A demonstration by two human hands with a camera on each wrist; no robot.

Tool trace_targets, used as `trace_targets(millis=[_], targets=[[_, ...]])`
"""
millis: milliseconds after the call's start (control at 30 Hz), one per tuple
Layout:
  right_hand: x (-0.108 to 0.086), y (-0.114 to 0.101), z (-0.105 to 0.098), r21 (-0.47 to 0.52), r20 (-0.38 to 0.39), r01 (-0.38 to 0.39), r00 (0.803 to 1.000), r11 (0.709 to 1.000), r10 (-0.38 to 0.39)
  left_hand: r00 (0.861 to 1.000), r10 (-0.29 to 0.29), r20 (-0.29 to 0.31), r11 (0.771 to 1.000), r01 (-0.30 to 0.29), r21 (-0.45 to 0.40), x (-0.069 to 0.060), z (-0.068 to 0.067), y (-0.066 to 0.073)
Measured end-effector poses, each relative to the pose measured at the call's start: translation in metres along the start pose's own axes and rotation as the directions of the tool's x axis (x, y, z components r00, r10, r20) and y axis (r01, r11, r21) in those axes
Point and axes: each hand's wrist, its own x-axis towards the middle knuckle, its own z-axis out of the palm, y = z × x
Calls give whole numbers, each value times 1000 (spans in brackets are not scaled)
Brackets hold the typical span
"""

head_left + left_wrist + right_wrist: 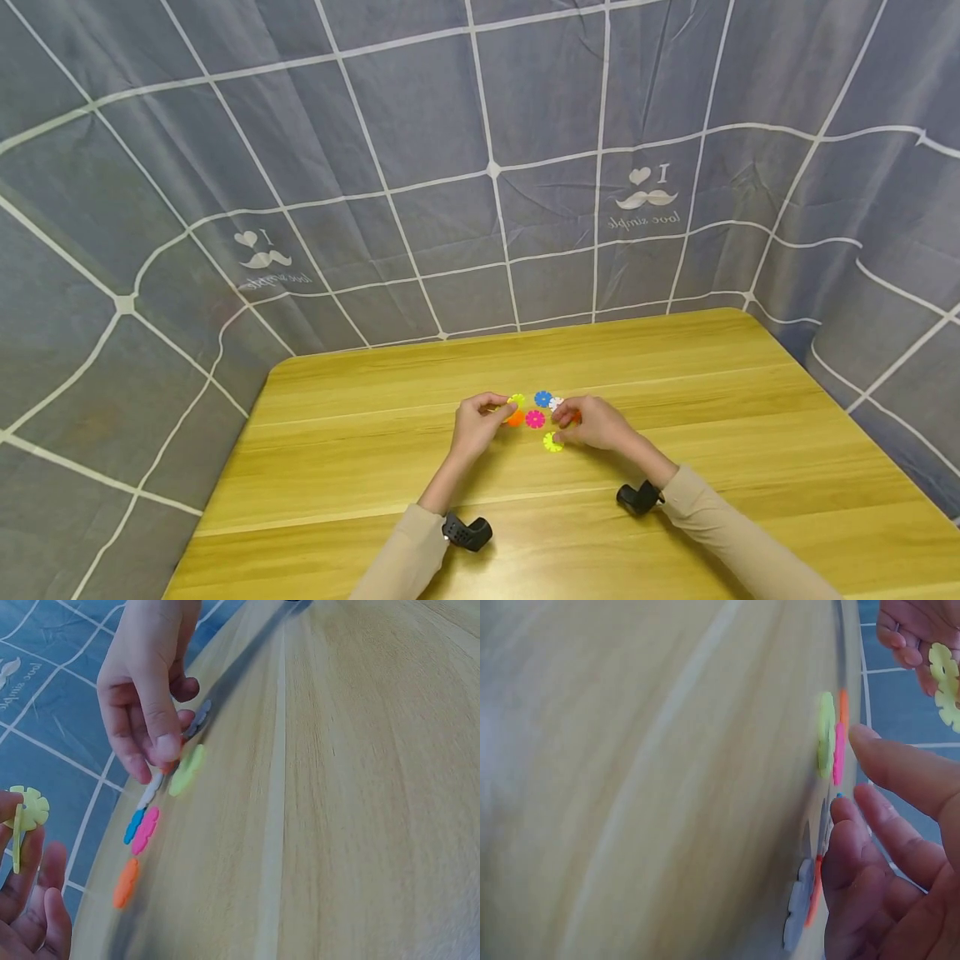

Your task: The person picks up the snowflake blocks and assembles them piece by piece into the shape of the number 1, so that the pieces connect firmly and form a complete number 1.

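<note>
Between thumb and fingers, my left hand (pixel 476 427) pinches a pair of yellow flower-shaped slotted discs (pixel 30 810), joined at an angle and raised off the table. My right hand (pixel 600 423) hovers over the loose discs, its fingers bent and apart, with nothing seen between them. Under its thumb lies a yellow disc (pixel 553 444); a white disc (pixel 555 403) and an orange disc (pixel 815 892) are partly hidden by its fingers. A pink disc (pixel 535 419), a blue disc (pixel 543 398) and another orange disc (pixel 515 419) lie between the hands.
A grey disc (pixel 799 904) lies beneath the right hand, hidden in the head view. The wooden table (pixel 360 467) has a grey checked curtain (pixel 420 225) behind it and at its sides. Each wrist wears a black camera mount (pixel 467 532).
</note>
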Motion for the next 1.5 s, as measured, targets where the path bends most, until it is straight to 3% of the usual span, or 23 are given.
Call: trace_targets(millis=[267,367,800,1067,1167,1367,1500], targets=[[-1,-3,6,-59,29,-32,999,998,34,1000,-16,-18,1000,16,-24,14,5,-35],[-1,-5,6,-86,30,-36,999,996,39,1000,-14,-14,1000,14,1,14,5,-40],[0,-8,4,-79,43,-13,999,997,16,1000,13,-6,1000,-13,3,11,5,-37],[0,-4,5,30,24,18,1000,999,-19,1000,19,3,1000,-19,-13,-3,1,-6],[1,-1,6,97,25,13,1000,995,-15,1000,23,4,999,-23,-24,-5,1,-3],[3,-3,3,164,6,14,1000,986,-15,999,40,14,998,-39,-39,-5,1,-7],[4,-5,-2,148,-33,13,999,989,-9,999,46,9,999,-46,-24,3,3,-28]])
